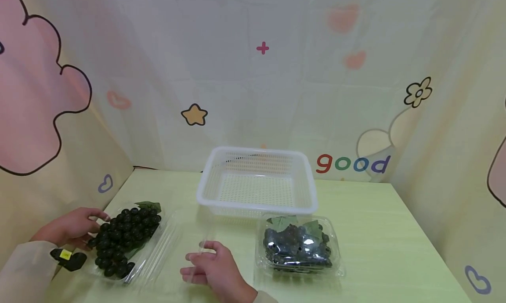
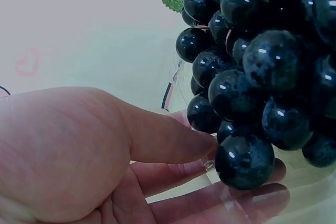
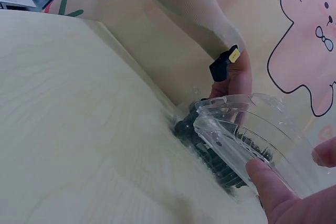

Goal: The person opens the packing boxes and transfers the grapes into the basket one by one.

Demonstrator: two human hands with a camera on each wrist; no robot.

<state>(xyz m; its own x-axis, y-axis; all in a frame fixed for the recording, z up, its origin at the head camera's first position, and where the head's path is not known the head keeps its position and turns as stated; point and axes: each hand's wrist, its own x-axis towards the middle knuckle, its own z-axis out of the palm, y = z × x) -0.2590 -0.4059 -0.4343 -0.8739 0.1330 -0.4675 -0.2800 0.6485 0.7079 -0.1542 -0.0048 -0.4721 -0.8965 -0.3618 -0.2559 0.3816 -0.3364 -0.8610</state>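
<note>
At the left of the head view, my left hand [image 1: 75,227] grips the edge of an open clear plastic clamshell box [image 1: 152,250]. The left wrist view shows the thumb [image 2: 178,141] above its rim and fingers below. A bunch of dark grapes [image 1: 124,237] with a green leaf [image 1: 149,205] lies in the box, piled close to those fingers. My right hand [image 1: 221,268], nearer the middle, holds the box's raised clear lid [image 3: 247,124] by its edge, thumb and fingers apart around it. Parts of the fingers show through the plastic.
A white perforated basket [image 1: 257,208] stands at the back middle of the pale green table [image 1: 375,250]. Right of my right hand sits a closed clear clamshell box [image 1: 336,261] with dark grapes and leaves in it. Printed curtains [image 1: 237,74] hang behind and at both sides.
</note>
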